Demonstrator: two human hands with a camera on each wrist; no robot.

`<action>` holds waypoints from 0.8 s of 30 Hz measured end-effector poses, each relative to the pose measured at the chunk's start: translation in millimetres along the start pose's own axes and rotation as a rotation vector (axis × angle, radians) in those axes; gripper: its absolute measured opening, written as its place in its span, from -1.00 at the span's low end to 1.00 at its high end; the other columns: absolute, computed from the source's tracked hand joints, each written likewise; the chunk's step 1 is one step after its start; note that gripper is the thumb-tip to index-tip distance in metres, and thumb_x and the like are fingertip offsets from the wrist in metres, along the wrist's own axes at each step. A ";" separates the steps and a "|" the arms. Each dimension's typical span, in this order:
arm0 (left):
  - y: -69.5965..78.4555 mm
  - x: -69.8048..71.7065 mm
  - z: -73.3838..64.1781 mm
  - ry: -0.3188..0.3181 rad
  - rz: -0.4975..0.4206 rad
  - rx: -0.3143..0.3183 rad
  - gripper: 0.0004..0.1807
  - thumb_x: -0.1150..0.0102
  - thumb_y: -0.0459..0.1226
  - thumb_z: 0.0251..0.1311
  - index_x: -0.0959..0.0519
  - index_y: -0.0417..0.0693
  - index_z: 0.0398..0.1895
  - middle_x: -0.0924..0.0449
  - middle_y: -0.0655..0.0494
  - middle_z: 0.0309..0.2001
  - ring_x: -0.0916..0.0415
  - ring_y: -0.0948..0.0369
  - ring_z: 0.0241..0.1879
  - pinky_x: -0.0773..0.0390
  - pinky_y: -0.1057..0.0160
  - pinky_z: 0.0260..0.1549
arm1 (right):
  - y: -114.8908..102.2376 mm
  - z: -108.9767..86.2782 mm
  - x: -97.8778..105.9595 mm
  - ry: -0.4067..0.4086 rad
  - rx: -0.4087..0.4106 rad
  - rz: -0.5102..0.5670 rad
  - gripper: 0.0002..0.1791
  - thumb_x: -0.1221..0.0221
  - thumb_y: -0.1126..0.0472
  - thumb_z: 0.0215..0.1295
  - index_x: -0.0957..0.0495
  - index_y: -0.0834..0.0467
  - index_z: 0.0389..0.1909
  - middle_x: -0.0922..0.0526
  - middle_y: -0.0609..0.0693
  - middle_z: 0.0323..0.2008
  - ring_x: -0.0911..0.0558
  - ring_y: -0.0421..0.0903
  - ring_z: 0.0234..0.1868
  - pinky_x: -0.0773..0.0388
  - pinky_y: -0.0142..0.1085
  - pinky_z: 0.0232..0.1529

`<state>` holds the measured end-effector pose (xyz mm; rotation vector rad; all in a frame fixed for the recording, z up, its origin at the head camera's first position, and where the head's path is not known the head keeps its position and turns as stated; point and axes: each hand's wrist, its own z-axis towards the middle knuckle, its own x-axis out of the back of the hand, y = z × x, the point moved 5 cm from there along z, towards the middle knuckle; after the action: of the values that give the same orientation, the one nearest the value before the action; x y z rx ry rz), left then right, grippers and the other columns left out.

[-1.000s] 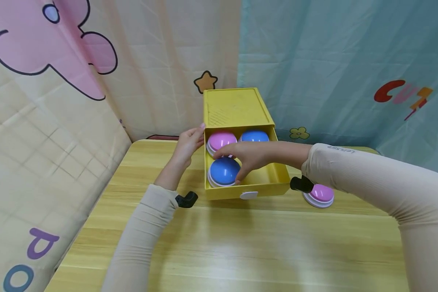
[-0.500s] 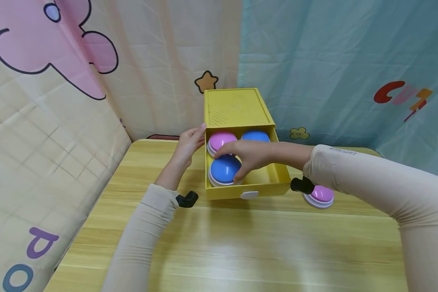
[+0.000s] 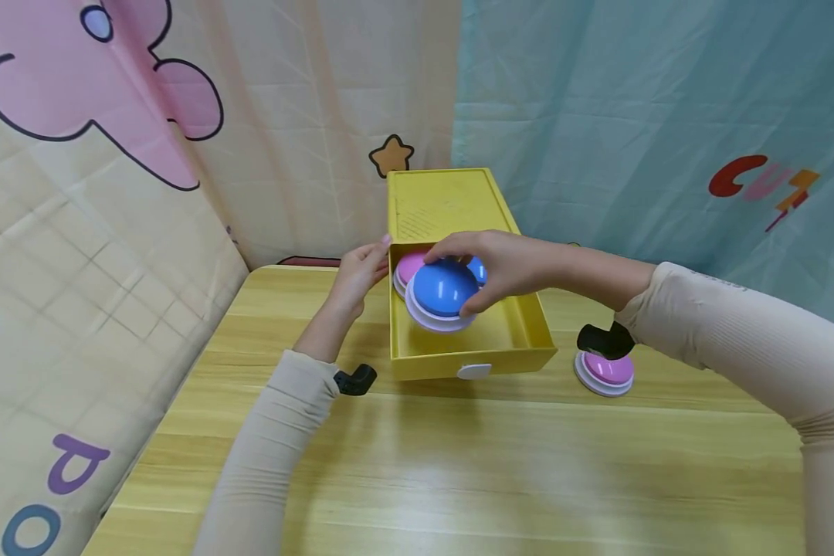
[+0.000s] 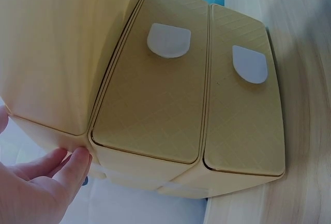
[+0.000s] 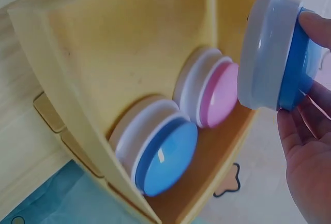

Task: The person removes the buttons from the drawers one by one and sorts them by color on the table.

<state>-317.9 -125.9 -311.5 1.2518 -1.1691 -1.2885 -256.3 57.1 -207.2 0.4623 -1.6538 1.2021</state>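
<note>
My right hand (image 3: 507,262) grips a blue-domed push-button buzzer (image 3: 446,287) with a white base, thumb and fingers around its dome, above the open top drawer (image 3: 500,332) of a yellow cabinet (image 3: 452,205). Inside that drawer, towards the back, sit a pink-domed buzzer (image 5: 220,94) and a second blue-domed buzzer (image 5: 168,154); in the head view both are partly covered. My left hand (image 3: 357,279) rests its extended fingers against the cabinet's left side. Seen from the left wrist, those fingertips (image 4: 80,157) touch the side near the drawer's lower edge.
Another pink-domed buzzer (image 3: 608,371) lies on the wooden table (image 3: 528,463) right of the cabinet. Two closed drawers with white handles (image 4: 169,40) are below the open one. Printed curtains (image 3: 598,116) hang behind the table.
My right hand has lifted the blue buzzer from the drawer's front left, moving up, back and slightly right. The left hand keeps its place on the cabinet.
</note>
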 end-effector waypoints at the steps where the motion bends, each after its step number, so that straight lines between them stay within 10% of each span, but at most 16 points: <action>1: -0.1 0.1 0.1 0.000 0.000 0.000 -0.42 0.00 -0.08 0.25 -0.32 -0.40 0.13 -0.31 -0.17 0.14 -0.34 0.02 0.06 -0.41 0.26 0.02 | 1.0 -4.2 3.8 0.014 -0.012 0.002 -0.27 -0.39 0.15 -0.10 -0.33 0.16 0.15 -0.39 -0.04 0.09 -0.37 -0.11 0.02 -0.39 -0.26 0.05; 9: -0.4 -0.2 0.8 -0.003 -0.010 0.002 -0.42 0.00 -0.08 0.25 -0.30 -0.41 0.14 -0.30 -0.19 0.14 -0.33 0.02 0.07 -0.37 0.21 0.07 | 18.2 -50.3 31.2 0.160 -0.069 -0.023 -0.28 -0.40 0.21 -0.11 -0.35 0.24 0.13 -0.40 0.06 0.08 -0.37 -0.03 0.01 -0.40 -0.13 0.02; 24: 0.4 -0.9 0.0 0.004 -0.016 0.004 -0.42 0.01 -0.09 0.26 -0.30 -0.41 0.14 -0.33 -0.20 0.11 -0.34 0.00 0.07 -0.40 0.25 0.04 | 59.7 -146.7 25.6 0.360 -0.274 -0.018 -0.26 -0.40 0.30 -0.14 -0.34 0.18 0.16 -0.40 0.00 0.06 -0.34 -0.28 -0.06 -0.34 -0.65 -0.14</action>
<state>-317.9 -125.1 -311.0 1.2686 -1.1613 -1.2953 -240.2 216.7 -212.9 0.0809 -1.4668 0.9606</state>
